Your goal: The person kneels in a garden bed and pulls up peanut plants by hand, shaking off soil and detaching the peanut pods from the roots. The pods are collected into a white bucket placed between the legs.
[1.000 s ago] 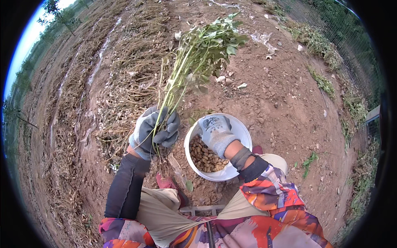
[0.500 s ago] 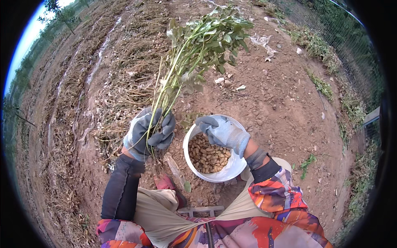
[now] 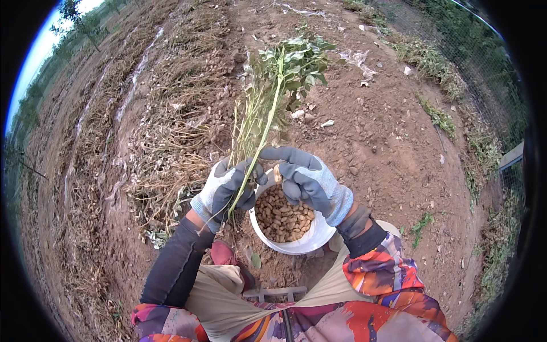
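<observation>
My left hand (image 3: 228, 185), in a grey-coated glove, is closed round the stems of a bunch of peanut plants (image 3: 256, 117). Their leafy tops point away from me, and one thick pale-green stem lies across the front. Close beside it, over the bucket, my gloved right hand (image 3: 307, 179) has its fingers curled by a single peanut (image 3: 277, 173), which it appears to pinch. Its index finger reaches to the stems. Below the hands stands a white bucket (image 3: 310, 244), partly filled with peanuts in their shells (image 3: 282, 219).
Dry pulled plants (image 3: 171, 137) lie in rows on the left. Bare reddish soil (image 3: 376, 159) stretches to the right, toward a mesh fence (image 3: 473, 62). Scraps of plastic film (image 3: 359, 61) lie ahead. A grey slatted frame (image 3: 273, 293) sits between my legs.
My right hand has lifted out of the bucket and come left to the stems, with a peanut now at its fingers. My left hand has moved right, bringing the plants closer to the bucket.
</observation>
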Motion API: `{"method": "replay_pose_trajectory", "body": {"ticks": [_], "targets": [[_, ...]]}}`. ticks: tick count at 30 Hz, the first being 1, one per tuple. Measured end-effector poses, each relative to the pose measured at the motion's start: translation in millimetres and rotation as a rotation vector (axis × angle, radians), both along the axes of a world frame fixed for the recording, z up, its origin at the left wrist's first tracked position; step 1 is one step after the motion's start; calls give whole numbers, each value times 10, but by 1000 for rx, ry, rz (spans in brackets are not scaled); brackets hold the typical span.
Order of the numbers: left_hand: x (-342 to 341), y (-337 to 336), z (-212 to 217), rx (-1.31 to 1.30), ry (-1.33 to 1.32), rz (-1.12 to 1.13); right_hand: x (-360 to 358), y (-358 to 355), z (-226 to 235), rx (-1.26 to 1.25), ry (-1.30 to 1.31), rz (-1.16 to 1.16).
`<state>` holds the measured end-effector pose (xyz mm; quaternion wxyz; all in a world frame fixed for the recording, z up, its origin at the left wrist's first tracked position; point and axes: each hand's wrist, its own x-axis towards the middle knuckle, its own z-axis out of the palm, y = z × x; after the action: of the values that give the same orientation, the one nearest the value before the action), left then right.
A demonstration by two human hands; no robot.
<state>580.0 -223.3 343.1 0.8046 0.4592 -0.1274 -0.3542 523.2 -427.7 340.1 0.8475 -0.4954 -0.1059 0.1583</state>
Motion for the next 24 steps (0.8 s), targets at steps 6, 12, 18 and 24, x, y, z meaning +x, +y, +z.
{"method": "replay_pose_trajectory", "body": {"ticks": [6, 12, 18, 24], "targets": [[-54, -175, 32, 394, -54, 156, -37, 151, 26, -34, 45, -106], [-27, -136, 32, 402, -34, -3, 9, 22, -70, -147, 55, -215], [-122, -180, 75, 227, 18, -82, 54, -207, -91, -407, 147, -509], [-48, -83, -109, -300, 172, -228, 37, -135, -85, -326, 274, -300]]}}
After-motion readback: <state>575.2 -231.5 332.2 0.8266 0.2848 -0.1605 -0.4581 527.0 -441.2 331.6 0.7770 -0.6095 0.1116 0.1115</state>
